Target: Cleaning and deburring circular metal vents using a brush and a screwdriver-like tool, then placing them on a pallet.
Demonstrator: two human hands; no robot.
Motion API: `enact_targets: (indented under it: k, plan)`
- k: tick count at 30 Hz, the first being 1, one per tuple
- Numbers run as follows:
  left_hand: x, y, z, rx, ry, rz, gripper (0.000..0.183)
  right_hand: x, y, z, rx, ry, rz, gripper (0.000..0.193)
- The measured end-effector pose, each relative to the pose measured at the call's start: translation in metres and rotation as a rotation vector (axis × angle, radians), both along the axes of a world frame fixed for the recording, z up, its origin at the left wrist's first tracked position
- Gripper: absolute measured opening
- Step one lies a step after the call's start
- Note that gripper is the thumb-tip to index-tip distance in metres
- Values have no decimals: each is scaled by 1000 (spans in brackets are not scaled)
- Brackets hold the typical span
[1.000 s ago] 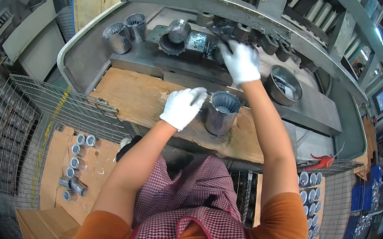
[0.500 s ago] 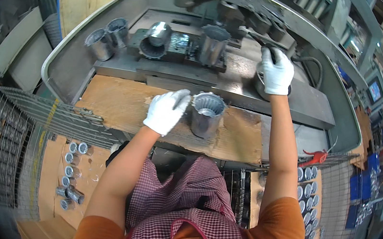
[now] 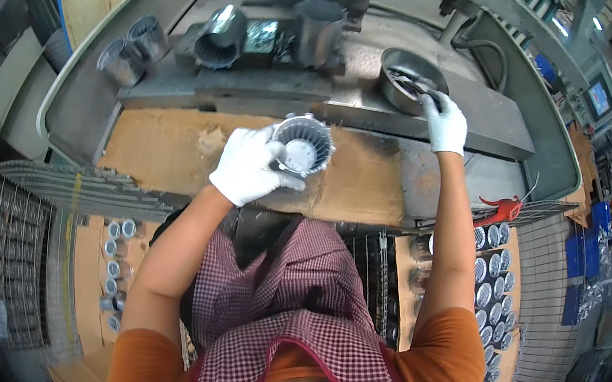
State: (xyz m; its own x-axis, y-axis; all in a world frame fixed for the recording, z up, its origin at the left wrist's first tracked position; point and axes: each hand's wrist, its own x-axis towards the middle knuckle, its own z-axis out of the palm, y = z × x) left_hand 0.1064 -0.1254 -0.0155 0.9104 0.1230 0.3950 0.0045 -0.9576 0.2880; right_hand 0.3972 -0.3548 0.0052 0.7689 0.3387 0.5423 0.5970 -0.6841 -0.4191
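My left hand (image 3: 254,162), in a white glove, grips a grey metal cylinder (image 3: 304,147) by its left side. The cylinder is hollow and cup-like, ribbed inside, with a jagged rim; it is tilted so that its open mouth faces me. Over the near right rim of a round metal bowl (image 3: 392,98), my gloved right hand (image 3: 445,123) has its fingers closed on a slim brush (image 3: 416,88). The brush's end lies inside the bowl among dark contents, and its tip is hard to make out.
Brown cardboard (image 3: 166,138) covers the bench front. Behind are a machine fixture with a shiny cylinder (image 3: 226,24), an upright cylinder (image 3: 317,34) and two more cylinders (image 3: 122,62) at left. A red air gun (image 3: 503,209) lies right. Wire cages with cylinders (image 3: 490,292) flank me.
My left hand has closed on the metal cylinder and tipped its mouth toward me. My right hand has lowered the brush into the bowl. The view has shifted slightly.
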Motion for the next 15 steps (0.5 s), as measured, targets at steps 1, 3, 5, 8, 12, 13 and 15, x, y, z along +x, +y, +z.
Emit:
enact_targets:
  k: [1, 3, 5, 8, 12, 13, 15]
  plan:
    - [0, -3, 7, 71, -16, -88, 49, 9, -13, -15, -71, -52, -59, 38]
    - [-1, -3, 4, 189, -309, -212, 44, -4, -21, -16, -148, -128, -141, 49]
    - [-7, -8, 19, 197, -373, -199, 32, -20, -28, -18, -184, -300, -264, 60]
    - [-16, -12, 30, 158, -464, -244, 29, -49, -35, -30, 3, -240, -100, 63]
    - [-24, -20, 37, 102, -524, -290, 32, -114, -23, -41, 387, 440, 330, 56]
    - [-25, -24, 41, 75, -538, -296, 34, -111, -29, -62, 362, 600, 439, 61]
    - [-25, -27, 38, 62, -575, -320, 39, -163, -3, -42, 585, 1093, 789, 107]
